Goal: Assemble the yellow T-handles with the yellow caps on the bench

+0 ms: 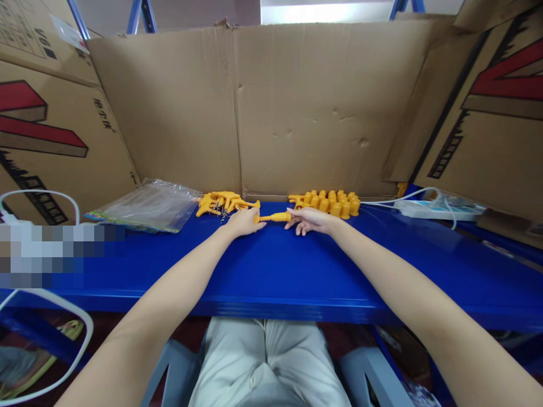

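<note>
— Where's the yellow spiral-shafted plastic piece (278, 217)?
— Between the left hand (245, 222), closed round one end, and the right hand (311, 219), pinching the other
— What could go wrong?
— A loose pinch might drop it; a knock could topple the yellow plastic cups (335, 203) just beyond the right hand
— And around?
— Blue tabletop (280, 265) beneath both hands, cardboard panel (331, 107) beyond them

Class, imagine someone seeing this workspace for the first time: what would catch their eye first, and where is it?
Probably the yellow piece with the twisted shaft, held between the left hand and right hand above the blue tabletop. Next, the yellow pile just beyond the left hand and the yellow cluster beyond the right. Behind everything stands a tall cardboard panel.
</note>
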The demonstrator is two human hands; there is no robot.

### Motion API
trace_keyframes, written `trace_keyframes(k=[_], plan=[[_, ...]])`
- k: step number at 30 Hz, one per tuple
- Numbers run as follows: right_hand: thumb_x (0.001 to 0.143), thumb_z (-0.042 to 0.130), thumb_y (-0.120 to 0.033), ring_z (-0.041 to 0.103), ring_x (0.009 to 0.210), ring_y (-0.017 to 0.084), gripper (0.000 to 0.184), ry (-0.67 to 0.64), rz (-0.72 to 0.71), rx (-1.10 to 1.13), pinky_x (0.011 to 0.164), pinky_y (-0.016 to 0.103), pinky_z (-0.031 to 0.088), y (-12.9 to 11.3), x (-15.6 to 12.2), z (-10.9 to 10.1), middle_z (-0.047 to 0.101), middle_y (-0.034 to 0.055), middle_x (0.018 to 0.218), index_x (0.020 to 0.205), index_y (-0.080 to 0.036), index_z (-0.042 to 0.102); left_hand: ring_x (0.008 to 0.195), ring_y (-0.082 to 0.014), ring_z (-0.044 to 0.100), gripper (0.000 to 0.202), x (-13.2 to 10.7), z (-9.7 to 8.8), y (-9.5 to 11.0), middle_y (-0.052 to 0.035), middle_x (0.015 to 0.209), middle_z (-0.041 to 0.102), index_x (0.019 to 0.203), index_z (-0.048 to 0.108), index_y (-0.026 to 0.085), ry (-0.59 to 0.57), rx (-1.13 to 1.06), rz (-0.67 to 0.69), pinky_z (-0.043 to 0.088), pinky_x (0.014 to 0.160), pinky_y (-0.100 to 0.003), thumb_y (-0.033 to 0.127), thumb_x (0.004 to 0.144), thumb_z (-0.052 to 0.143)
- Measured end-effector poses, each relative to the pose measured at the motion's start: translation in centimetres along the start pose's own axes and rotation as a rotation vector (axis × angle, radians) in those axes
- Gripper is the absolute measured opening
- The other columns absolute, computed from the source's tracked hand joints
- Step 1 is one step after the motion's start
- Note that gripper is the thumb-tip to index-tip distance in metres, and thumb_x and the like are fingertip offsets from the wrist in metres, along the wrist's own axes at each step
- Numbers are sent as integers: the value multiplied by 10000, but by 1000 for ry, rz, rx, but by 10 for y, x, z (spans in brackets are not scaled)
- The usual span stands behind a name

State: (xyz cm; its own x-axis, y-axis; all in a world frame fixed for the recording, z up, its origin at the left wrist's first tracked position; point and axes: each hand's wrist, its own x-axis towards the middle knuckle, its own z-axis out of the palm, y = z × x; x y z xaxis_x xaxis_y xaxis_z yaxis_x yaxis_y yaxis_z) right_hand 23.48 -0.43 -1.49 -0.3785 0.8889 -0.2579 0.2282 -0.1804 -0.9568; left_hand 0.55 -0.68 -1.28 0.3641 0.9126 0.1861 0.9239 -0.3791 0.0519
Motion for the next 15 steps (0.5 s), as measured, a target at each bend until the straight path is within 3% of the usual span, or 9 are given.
trace_keyframes(k=[5,9,11,15], plan=[[957,457,-233,672,688,125,171,65,-29,287,663,231,585,-4,3,6,682,93,845,938,-124,588,968,-279,641,461,-3,-3,3,-110,1021,684,1158,532,193,16,-42,-5,456,768,-317,504,818,534],[916,456,-124,666,721,126,94,197,-183,435,736,252,587,-11,7,-2,655,78,820,919,-154,545,924,-247,649,715,-5,-4,4,-77,970,682,1427,265,206,103,-151,33,460,761,-315,522,835,512],[896,483,-130,665,730,130,68,286,-294,414,728,260,588,-15,11,-12,651,68,831,931,-179,514,903,-232,650,760,-5,-4,4,-64,953,679,1465,184,200,146,-184,40,459,760,-311,522,848,490],[826,625,-272,660,811,140,262,493,-538,54,717,262,568,-20,25,-30,642,47,955,1032,-231,469,901,-230,648,627,-6,-4,6,-69,925,686,1404,346,165,105,-156,30,457,750,-306,449,863,485]])
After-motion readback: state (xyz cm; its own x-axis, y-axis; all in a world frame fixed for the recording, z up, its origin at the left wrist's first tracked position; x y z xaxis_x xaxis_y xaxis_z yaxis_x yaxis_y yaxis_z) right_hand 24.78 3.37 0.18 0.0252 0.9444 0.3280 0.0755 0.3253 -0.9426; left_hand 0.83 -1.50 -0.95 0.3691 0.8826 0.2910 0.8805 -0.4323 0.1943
